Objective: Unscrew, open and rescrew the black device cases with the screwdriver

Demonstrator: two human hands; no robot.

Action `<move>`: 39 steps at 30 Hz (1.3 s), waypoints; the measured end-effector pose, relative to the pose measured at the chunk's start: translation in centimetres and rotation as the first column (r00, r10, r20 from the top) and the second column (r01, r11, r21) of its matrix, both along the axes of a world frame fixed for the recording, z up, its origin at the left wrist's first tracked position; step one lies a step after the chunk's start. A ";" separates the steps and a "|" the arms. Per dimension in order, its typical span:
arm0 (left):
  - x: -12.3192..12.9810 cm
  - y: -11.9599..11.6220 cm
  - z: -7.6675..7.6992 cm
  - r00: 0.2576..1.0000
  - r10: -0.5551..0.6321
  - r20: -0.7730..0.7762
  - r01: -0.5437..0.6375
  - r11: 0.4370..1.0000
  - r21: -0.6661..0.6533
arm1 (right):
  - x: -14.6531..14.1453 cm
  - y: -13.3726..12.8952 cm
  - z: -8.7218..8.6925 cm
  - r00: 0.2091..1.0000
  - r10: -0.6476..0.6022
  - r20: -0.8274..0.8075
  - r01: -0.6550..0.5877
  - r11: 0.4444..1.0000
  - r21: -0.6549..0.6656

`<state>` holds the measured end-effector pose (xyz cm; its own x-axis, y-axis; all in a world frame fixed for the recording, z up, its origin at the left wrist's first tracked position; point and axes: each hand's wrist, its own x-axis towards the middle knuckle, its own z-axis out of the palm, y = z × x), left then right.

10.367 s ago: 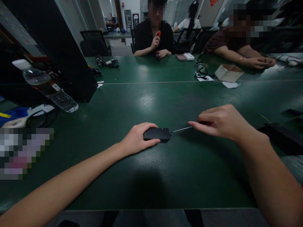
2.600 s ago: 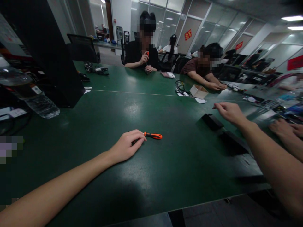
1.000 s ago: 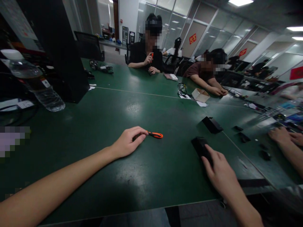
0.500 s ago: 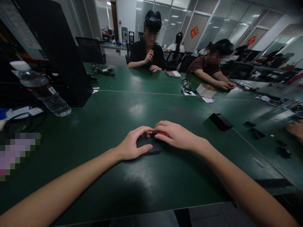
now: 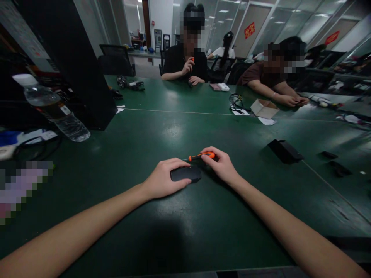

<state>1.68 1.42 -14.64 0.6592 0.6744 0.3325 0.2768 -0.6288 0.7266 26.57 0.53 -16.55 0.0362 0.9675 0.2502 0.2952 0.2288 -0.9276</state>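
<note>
My left hand [image 5: 165, 178] grips a black oblong casing [image 5: 186, 175] from its left side, thumb along the near edge and fingers along the far edge. The casing is near the table surface; whether it touches is hard to tell. My right hand [image 5: 222, 164] is closed on the orange-and-black handle of a screwdriver [image 5: 204, 155]. Its thin shaft points left, just beyond the casing and close to my left fingertips. The tip is hard to make out there.
A water bottle [image 5: 58, 110] leans at the left beside a tall black computer case [image 5: 78, 65]. On the green table [image 5: 145, 146], an open black box [image 5: 285, 151] and small dark parts [image 5: 339, 168] lie right. Across sit two people [image 5: 185, 63], with cables and a small carton [image 5: 264, 108] nearby.
My right hand has drawn back to the right from the casing, so the screwdriver shows more fully. The casing's top now faces me more plainly. The view has shifted slightly left.
</note>
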 end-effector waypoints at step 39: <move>0.0 0.3 0.1 0.999 0.012 -0.046 -0.013 1.000 -0.022 | 1.0 -0.3 1.5 0.935 0.215 0.281 -0.181 0.973 -0.141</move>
